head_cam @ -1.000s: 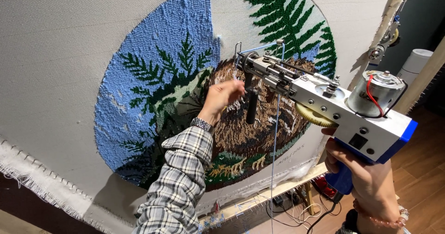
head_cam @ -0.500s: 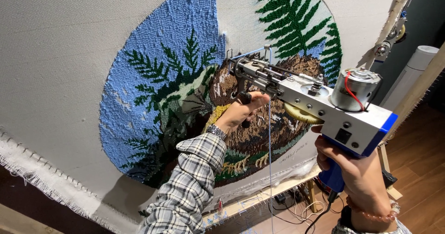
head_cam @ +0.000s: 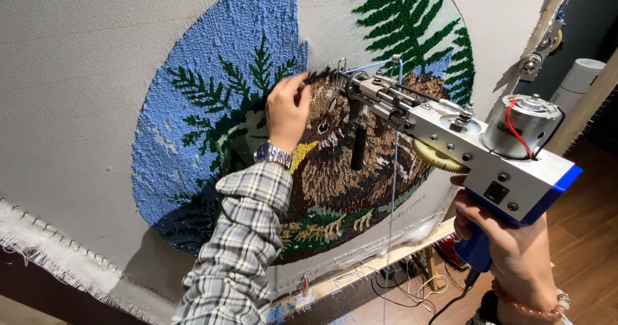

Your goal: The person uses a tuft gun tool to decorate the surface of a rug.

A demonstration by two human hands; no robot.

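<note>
Pointing at the cloth point(head_cam: 77, 74), the white and blue tufting gun point(head_cam: 463, 148) carries a motor and pale blue yarn point(head_cam: 394, 170); its needle tip is hard to make out. Right hand point(head_cam: 515, 248) is wrapped around its blue grip. Left hand point(head_cam: 288, 109) rests loosely curled on the rug point(head_cam: 219, 67), fingertips just beside the gun's tip.

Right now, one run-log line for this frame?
left hand: fingertips on rug | right hand: grips tufting gun | needle at rug | yarn threaded
</note>
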